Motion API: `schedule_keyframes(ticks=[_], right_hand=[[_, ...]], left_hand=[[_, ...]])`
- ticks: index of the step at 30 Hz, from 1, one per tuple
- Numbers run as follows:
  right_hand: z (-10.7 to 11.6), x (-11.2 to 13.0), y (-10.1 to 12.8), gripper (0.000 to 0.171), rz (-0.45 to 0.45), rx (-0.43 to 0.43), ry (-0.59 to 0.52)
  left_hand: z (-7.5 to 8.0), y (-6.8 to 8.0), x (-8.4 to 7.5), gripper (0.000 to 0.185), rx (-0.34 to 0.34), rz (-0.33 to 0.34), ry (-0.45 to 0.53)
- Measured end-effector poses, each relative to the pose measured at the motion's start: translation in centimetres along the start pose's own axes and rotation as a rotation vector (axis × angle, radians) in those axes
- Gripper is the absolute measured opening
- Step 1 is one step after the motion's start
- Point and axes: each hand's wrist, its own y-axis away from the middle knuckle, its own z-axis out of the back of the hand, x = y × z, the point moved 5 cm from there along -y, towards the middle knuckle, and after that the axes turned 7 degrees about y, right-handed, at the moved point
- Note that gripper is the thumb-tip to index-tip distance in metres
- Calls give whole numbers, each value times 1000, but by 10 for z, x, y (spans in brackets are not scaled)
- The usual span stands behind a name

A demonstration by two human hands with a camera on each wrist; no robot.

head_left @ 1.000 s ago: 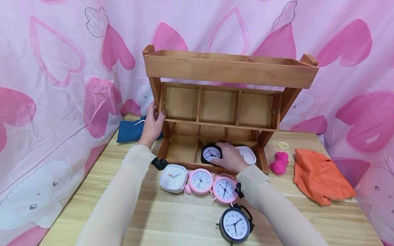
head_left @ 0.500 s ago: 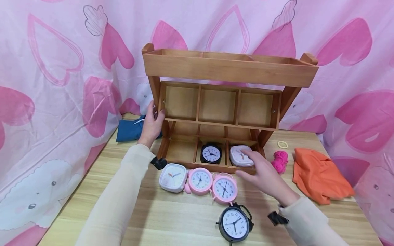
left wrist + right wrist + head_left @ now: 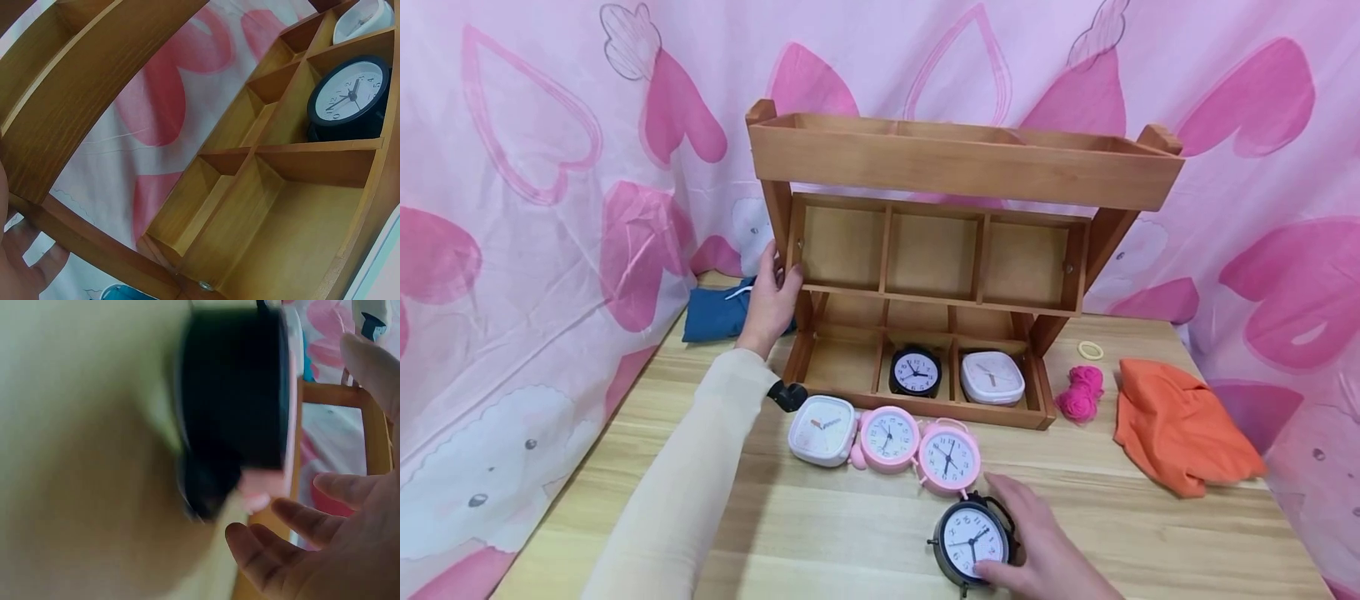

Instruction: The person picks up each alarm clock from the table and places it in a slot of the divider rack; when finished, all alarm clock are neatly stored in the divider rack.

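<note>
My left hand [image 3: 772,296] grips the left upright of a brown wooden tiered rack [image 3: 962,175], thumb in front and fingers around behind. At the front right, my right hand [image 3: 1037,537] is spread around a black twin-bell alarm clock [image 3: 973,542] lying face up on the table. Its thumb overlaps the clock's lower rim in the head view; the right wrist view shows the fingers [image 3: 250,550] spread beside the clock's dark body [image 3: 234,387]. In the rack's bottom tier, a black clock [image 3: 915,372] occupies the middle compartment and a white square clock [image 3: 992,377] the right one.
Before the rack lie a white square clock [image 3: 822,431] and two pink alarm clocks, a left one [image 3: 889,440] and a right one [image 3: 949,458]. Blue cloth [image 3: 715,317] sits at left. Pink yarn [image 3: 1080,394], a yellow ring [image 3: 1090,350] and orange cloth [image 3: 1180,429] lie at right.
My right hand has left the rack's bottom tier, passing the white clock in the right compartment, and come down to the black twin-bell clock. The left hand stays on the upright.
</note>
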Motion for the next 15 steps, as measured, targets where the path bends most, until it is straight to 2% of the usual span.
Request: schedule_keyframes(ticks=[2,5,10,15], right_hand=[[-12,0,1,111,-24,41,-28],[-22,2,1,121,-3,38,-20],[-29,2,1,123,37,4,41],[-31,-1,5,116,63,-12,30]], left_hand=[[1,-6,8,66,-8,-8,-7],[2,-15,22,68,-24,-25,-17],[3,-14,22,67,-26,-28,-10],[3,-13,22,67,-18,-29,1]])
